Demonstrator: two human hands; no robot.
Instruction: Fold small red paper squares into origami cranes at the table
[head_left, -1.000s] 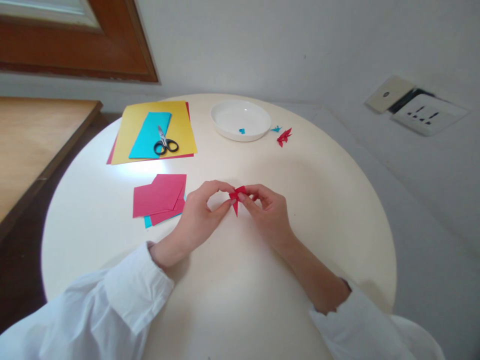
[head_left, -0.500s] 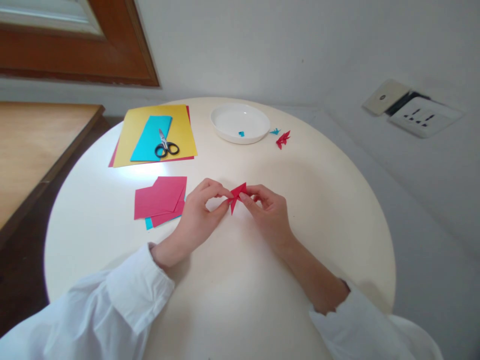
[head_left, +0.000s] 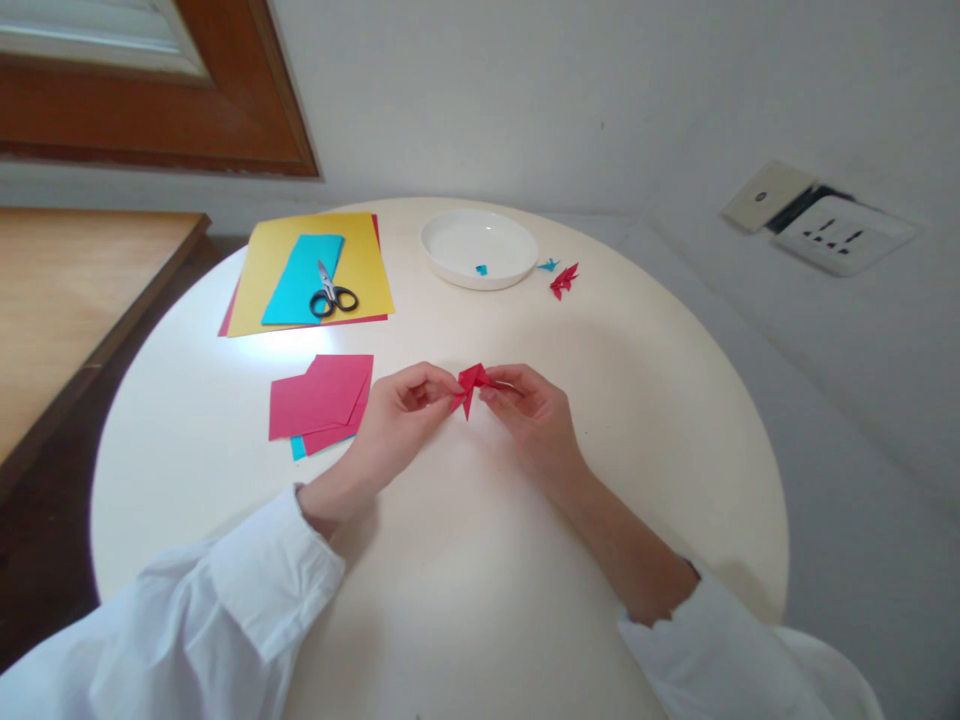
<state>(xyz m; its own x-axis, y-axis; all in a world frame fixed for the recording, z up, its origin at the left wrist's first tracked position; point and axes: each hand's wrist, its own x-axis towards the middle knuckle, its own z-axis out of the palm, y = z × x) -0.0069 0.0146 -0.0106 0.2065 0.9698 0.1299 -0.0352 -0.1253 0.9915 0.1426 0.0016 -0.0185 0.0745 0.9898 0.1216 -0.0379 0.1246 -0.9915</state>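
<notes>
Over the middle of the round white table point(head_left: 480, 560), a small red folded paper figure point(head_left: 472, 379) is pinched between both hands. My left hand point(head_left: 405, 415) grips its left side between thumb and fingers. My right hand point(head_left: 532, 410) holds its right side the same way. One pointed flap hangs down between the fingertips; the parts under the fingers are hidden. Just left of my left hand lie red paper pieces point(head_left: 319, 400), with a blue piece point(head_left: 298, 447) showing beneath them.
Yellow paper point(head_left: 367, 260) lies at the back left over red paper, bearing folded blue paper point(head_left: 292, 285) and black-handled scissors point(head_left: 330, 295). A white dish point(head_left: 450, 272) holds a small blue piece point(head_left: 481, 270). Right of it are a blue folded figure point(head_left: 549, 265) and red folded figures point(head_left: 564, 281).
The upper right point of the red paper figure has bent downward and to the right. My left fingers have closed in a little; both hands stay in nearly the same place.
</notes>
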